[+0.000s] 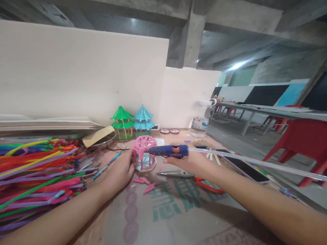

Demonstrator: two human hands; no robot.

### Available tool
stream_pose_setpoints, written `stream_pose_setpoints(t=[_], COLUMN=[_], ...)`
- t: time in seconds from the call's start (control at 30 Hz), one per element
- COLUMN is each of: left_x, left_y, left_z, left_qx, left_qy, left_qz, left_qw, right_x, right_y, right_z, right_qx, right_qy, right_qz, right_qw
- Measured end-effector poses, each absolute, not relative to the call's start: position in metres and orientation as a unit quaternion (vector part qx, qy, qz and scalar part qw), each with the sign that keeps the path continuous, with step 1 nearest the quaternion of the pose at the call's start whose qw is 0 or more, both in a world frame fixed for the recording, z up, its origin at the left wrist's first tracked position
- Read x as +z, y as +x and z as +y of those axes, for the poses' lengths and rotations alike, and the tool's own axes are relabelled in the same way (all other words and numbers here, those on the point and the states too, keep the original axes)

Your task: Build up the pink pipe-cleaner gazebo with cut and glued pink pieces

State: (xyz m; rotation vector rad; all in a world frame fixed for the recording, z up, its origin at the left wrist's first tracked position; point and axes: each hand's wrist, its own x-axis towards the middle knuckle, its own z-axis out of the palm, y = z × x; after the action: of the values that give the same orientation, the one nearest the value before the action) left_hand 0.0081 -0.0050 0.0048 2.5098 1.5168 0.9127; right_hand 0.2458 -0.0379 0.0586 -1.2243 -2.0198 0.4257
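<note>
My left hand (125, 166) is closed on the left side of a small pink pavilion model (144, 143), which has a spoked round top, pink posts and a pale blue base. In my right hand (182, 161) is a blue hot glue gun (170, 151), its nozzle pointing left at the model's upper right side. Whether the nozzle touches the model I cannot tell. A long clear glue stick (242, 159) runs out of the gun's back to the right. Several short pink strips (144, 181) lie in front of the model. Scissors with red handles (211, 186) rest below my right hand.
Bundles of coloured pipe cleaners (43, 177) fill the left side. Behind stand a green pavilion model (122, 122), a blue one (143, 119) and a water bottle (200, 120). A metal bowl (103, 142), a blue pen (106, 165) and a phone (244, 165) lie around my hands.
</note>
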Motion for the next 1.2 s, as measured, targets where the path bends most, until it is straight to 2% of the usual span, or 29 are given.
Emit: stream_pose_setpoints(t=[0.7, 0.97, 1.2], left_x=[0.0041, 0.0013, 0.0032], left_y=[0.0069, 0.0055, 0.0074], left_z=[-0.0051, -0.0022, -0.0037], left_qx=[0.299, 0.294, 0.317], left_qy=[0.814, 0.815, 0.812], left_qz=[0.498, 0.498, 0.488], left_qw=[0.033, 0.032, 0.044], right_x=[0.0606, 0.0608, 0.0641], right_y=[0.2439, 0.2453, 0.2473], right_z=[-0.0383, -0.0371, -0.0382], right_qx=[0.179, 0.185, 0.225], right_qy=[-0.492, -0.458, -0.487], right_qz=[-0.761, -0.774, -0.771], right_qw=[0.382, 0.397, 0.343])
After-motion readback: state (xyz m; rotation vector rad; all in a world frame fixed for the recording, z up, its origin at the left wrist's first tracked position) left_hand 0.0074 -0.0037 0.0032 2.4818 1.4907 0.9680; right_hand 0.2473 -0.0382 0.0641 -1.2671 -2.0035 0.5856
